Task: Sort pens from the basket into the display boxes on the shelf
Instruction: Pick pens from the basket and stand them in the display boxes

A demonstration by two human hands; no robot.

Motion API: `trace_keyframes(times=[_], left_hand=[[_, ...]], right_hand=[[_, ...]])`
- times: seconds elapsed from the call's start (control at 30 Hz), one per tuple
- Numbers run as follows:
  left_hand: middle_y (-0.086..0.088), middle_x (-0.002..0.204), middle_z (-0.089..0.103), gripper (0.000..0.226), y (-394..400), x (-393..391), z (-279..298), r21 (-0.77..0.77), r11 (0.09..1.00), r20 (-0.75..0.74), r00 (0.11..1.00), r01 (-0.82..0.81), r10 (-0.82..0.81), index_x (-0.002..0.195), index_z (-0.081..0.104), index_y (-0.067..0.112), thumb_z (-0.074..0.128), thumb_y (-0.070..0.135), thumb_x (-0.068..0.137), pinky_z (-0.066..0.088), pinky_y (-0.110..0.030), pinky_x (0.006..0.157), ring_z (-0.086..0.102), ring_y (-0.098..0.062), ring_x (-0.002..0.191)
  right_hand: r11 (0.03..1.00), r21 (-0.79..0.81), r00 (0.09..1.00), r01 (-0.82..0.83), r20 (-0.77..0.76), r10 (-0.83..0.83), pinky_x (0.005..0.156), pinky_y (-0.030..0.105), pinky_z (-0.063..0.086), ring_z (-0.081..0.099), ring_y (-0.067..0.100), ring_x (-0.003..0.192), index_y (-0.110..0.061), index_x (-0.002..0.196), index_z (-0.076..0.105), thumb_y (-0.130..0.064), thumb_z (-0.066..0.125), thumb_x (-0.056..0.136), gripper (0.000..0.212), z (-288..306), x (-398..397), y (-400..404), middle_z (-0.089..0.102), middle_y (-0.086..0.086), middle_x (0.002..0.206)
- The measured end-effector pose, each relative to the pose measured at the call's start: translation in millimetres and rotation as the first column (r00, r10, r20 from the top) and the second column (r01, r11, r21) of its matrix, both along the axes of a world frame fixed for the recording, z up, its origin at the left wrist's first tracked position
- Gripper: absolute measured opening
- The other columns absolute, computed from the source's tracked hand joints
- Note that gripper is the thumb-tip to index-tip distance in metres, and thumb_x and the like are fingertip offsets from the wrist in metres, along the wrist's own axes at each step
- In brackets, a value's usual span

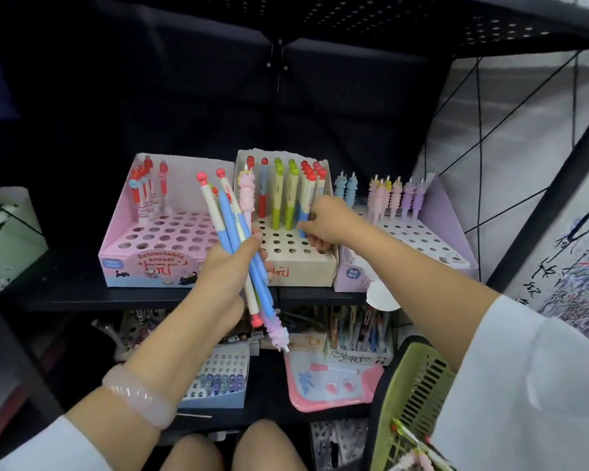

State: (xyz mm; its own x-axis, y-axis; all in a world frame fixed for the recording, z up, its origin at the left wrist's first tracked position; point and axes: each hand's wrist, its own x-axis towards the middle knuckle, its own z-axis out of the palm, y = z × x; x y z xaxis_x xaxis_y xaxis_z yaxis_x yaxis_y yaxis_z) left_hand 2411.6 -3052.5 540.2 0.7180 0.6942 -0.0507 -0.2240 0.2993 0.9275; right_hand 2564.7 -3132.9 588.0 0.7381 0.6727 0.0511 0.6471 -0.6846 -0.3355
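Note:
My left hand (233,266) grips a bundle of pens (233,226), blue and white with red caps, plus soft pink and purple ones, in front of the shelf. My right hand (327,222) reaches into the beige middle display box (300,266) and pinches a blue-and-white pen (305,209) standing in a hole at its right side. Left of it is a pink display box (143,266) with a few red pens at the back. A lilac box (449,226) on the right holds pastel figure pens. The green basket (412,385) sits bottom right under my right arm, with pens inside.
A black shelf board (82,297) carries the three boxes. Below it a lower shelf holds a blue tray of small pens (218,382), a pink packet (334,382) and more pen boxes. A white box (11,232) stands at far left. My knees are at the bottom edge.

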Motion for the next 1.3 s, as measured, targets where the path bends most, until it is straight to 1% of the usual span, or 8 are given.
trace_keyframes(times=[0.07,0.17,0.3,0.4,0.53,0.7,0.9,1.3], left_hand=[[-0.001,0.065,0.057,0.004,1,-1,0,0.001,1.000,0.003,1.000,0.008,-0.008,0.086,0.058,0.018,0.059,0.019,0.090,0.054,-0.026,0.051,0.056,-0.016,0.058],[0.000,0.062,0.057,0.002,0,-2,1,0.012,0.999,0.019,0.999,0.042,-0.042,0.088,0.060,0.018,0.059,0.019,0.090,0.053,-0.027,0.051,0.056,-0.013,0.054],[0.004,0.052,0.059,0.003,-12,4,3,0.026,0.995,0.036,0.995,0.094,-0.095,0.088,0.059,0.016,0.058,0.016,0.091,0.051,-0.023,0.045,0.056,-0.008,0.042],[0.000,0.054,0.059,0.003,-22,10,4,-0.003,0.993,0.055,0.992,0.117,-0.117,0.087,0.058,0.014,0.058,0.014,0.090,0.049,-0.022,0.043,0.055,-0.009,0.041],[0.002,0.050,0.061,0.007,-34,20,7,-0.003,0.980,0.100,0.975,0.198,-0.197,0.086,0.057,0.011,0.055,0.012,0.092,0.047,-0.021,0.043,0.051,-0.010,0.041],[0.002,0.048,0.053,0.010,-55,38,7,-0.008,0.959,0.088,0.955,0.284,-0.282,0.083,0.052,0.008,0.051,0.009,0.093,0.042,-0.019,0.041,0.047,-0.011,0.040],[0.001,0.050,0.054,0.015,-63,58,11,-0.012,0.966,0.065,0.964,0.258,-0.257,0.078,0.053,0.009,0.053,0.010,0.093,0.043,-0.023,0.043,0.049,-0.013,0.043],[-0.001,0.052,0.053,0.014,-57,69,-1,-0.033,0.971,0.081,0.969,0.239,-0.236,0.077,0.053,0.009,0.054,0.009,0.092,0.043,-0.023,0.044,0.047,-0.015,0.044]], right_hand=[[0.993,0.089,0.992,0.076,0.092,-0.084,0.051,0.018,0.045,0.048,0.008,0.048,-0.010,0.064,0.055,-0.032,0.058,0.091,0.035,5,-3,0,0.054,-0.001,0.057],[0.856,0.514,0.964,0.050,0.199,-0.176,0.044,0.015,0.033,0.043,0.003,0.054,-0.014,0.071,0.053,-0.032,0.058,0.090,0.027,14,-16,-2,0.050,-0.004,0.062],[0.784,0.618,0.929,-0.053,-0.257,0.266,0.052,0.014,0.045,0.056,0.009,0.066,-0.017,0.083,0.061,-0.032,0.051,0.095,0.021,17,-38,3,0.061,-0.001,0.077],[0.763,0.645,0.871,-0.043,-0.349,0.345,0.054,0.015,0.047,0.054,0.009,0.065,0.000,0.092,0.064,-0.022,0.050,0.096,0.026,17,-38,-1,0.057,0.007,0.079],[0.669,0.741,0.912,0.057,-0.311,0.267,0.056,0.016,0.049,0.051,0.008,0.061,-0.008,0.078,0.060,-0.019,0.047,0.097,0.025,19,-26,-15,0.054,0.001,0.069],[0.352,0.877,0.937,0.327,-0.349,-0.002,0.054,0.012,0.048,0.057,0.005,0.059,-0.012,0.082,0.060,-0.028,0.044,0.098,0.028,43,16,-52,0.060,-0.004,0.070],[0.568,0.780,0.910,0.261,-0.003,-0.414,0.064,0.021,0.046,0.060,0.016,0.075,-0.006,0.098,0.058,-0.030,0.050,0.096,0.026,32,79,-104,0.063,0.004,0.086],[0.727,0.653,0.924,0.210,0.112,-0.366,0.075,0.033,0.051,0.063,0.023,0.082,-0.003,0.098,0.059,-0.025,0.055,0.093,0.022,5,117,-98,0.066,0.009,0.088]])
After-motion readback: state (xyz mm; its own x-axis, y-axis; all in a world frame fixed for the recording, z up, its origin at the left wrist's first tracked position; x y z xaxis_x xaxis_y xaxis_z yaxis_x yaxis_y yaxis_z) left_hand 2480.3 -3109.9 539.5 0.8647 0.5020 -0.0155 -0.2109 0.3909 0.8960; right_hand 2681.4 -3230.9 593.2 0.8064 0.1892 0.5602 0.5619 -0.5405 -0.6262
